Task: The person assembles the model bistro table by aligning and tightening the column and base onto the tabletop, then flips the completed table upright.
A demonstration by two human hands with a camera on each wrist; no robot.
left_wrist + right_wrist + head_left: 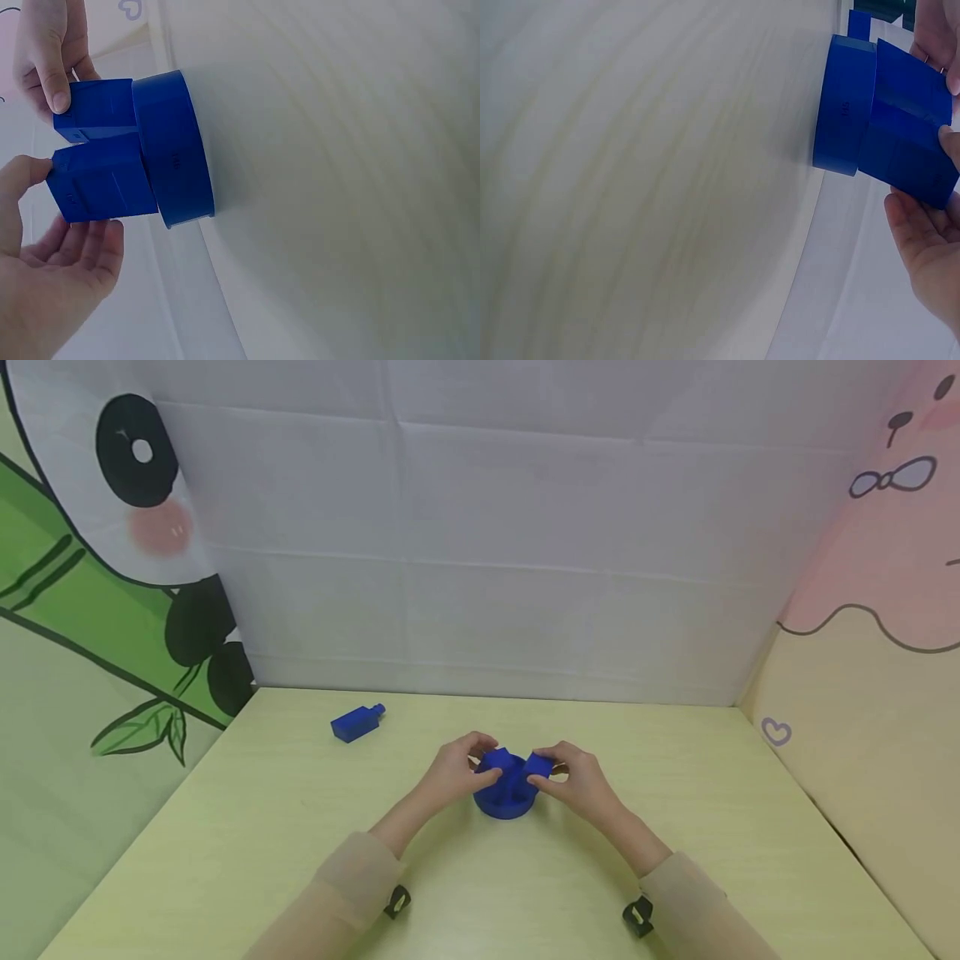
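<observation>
A round blue base point(505, 807) with dividers inside stands on the table in the head view. My left hand point(450, 774) pinches a blue box-shaped piece point(497, 760) by its upper end, thumb on the near side. On the other side, my right hand point(583, 782) holds a second blue box-shaped piece point(538, 766) between thumb and fingers. In the left wrist view, the left piece point(105, 181) and the right piece point(105, 105) stand side by side with their lower ends at the rim of the base point(176, 150). How deep they sit inside is hidden.
A blue bottle-shaped piece point(356, 724) with a narrow neck lies on its side at the back left of the pale yellow table point(262, 827). A white sheet point(495, 543) hangs behind the table, with cartoon-printed panels at both sides.
</observation>
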